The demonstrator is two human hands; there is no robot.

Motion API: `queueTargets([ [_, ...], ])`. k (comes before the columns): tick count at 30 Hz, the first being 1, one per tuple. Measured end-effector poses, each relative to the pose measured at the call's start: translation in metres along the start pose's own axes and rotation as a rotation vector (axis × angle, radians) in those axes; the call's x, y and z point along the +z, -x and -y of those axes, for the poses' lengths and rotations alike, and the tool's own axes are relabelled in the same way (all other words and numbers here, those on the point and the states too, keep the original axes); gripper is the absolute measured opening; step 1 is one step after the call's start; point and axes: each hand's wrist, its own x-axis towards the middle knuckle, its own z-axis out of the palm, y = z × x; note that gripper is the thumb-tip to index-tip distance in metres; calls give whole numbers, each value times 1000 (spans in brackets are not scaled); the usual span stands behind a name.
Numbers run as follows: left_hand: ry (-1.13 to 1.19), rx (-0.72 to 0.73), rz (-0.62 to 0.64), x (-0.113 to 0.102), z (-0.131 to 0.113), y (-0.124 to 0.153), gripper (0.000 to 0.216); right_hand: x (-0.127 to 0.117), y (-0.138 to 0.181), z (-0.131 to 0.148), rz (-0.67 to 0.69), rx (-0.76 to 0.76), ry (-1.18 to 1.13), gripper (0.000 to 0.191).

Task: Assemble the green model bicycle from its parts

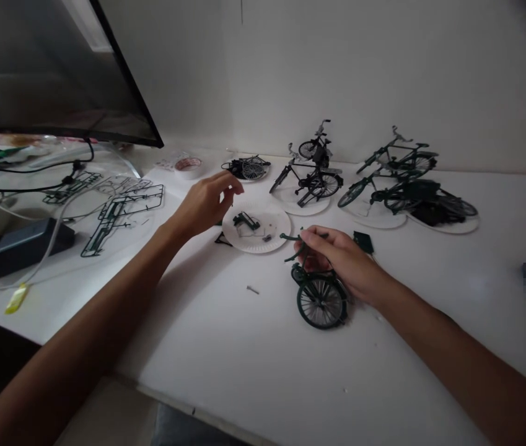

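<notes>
My right hand (337, 254) grips a partly built dark green model bicycle (322, 300) by its frame. One spoked wheel is on it and points toward me, while the bare frame tubes stick out left past my fingertips. Loosely bent, my left hand (207, 201) hovers by the left rim of a white paper plate (281, 238), with nothing visible in its fingers. On that plate lie a small green frame of parts (246, 221) and a few tiny pieces. A small grey pin-like piece (253, 289) rests on the table in front of the plate.
Several model bicycles (309, 179) stand on paper plates along the wall, with more (397, 176) to the right. Left are green plastic part frames (114, 217), a tape roll (188, 166), cables, a dark box (21, 248) and a monitor (58, 68). A green piece (362, 241) lies behind my right hand.
</notes>
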Motion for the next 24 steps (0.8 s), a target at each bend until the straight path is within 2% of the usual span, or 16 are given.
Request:
queueTargets([
  [6,-71,-1,145,-3,-6,9,24,1,5,1,25,-18,39,32],
  [15,-85,54,257,-3,-14,9,21,4,7,1,81,-23,58,32],
  [24,-222,247,424,5,-32,3,15,4,6,3,51,0,76,34],
])
